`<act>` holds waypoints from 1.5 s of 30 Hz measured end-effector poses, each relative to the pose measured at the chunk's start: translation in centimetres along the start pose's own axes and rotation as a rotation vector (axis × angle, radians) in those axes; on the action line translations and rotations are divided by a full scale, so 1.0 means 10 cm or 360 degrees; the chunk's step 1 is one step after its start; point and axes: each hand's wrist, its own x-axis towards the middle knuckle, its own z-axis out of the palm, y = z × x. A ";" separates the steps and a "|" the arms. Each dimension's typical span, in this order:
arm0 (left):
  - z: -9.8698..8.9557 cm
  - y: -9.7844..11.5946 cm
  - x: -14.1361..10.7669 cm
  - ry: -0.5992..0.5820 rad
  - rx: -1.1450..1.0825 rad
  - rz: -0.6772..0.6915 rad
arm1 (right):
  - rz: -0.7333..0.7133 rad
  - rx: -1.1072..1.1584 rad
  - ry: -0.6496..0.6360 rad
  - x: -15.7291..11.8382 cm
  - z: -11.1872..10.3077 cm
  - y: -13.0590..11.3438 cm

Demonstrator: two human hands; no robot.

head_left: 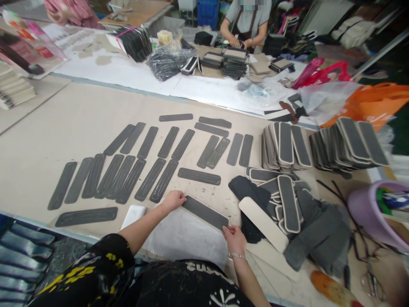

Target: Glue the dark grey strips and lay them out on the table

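Note:
A long dark grey strip with a pale rim [206, 212] lies slanted between my hands, near the front edge of the table. My left hand [174, 200] pinches its upper left end. At the lower right end, the fingers of my right hand [234, 236] are closed on it. Beneath and in front of the strip is a whitish sheet [188, 238]. Many glossy dark strips [159, 181] are spread over the beige table to the left and beyond. Right of my right hand are a plain beige strip [263, 224] and a loose heap of rimmed grey pieces [289, 204].
Stacks of rimmed strips [286, 145] stand at the right, with a purple bucket [364, 209], scissors [372, 281] and a brush [332, 290] nearer. Across the white table, a person [247, 25] works behind stacked pieces. A white block [133, 216] lies by my left forearm.

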 end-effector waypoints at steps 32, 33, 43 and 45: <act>0.11 -0.09 -0.02 0.0105 -0.0052 -0.0097 | -0.0104 -0.0379 -0.0012 0.03 -0.01 -0.03; 0.09 -0.09 -0.03 0.0105 -0.0065 -0.0095 | -0.0097 -0.0391 -0.0017 0.03 -0.02 -0.03; 0.01 -0.19 -0.09 0.0031 -0.0304 -0.0083 | -0.0028 -0.0476 -0.0104 0.06 -0.04 -0.05; 0.04 -0.19 -0.09 0.0055 -0.0302 -0.0103 | -0.0032 -0.0492 -0.0109 0.06 -0.04 -0.05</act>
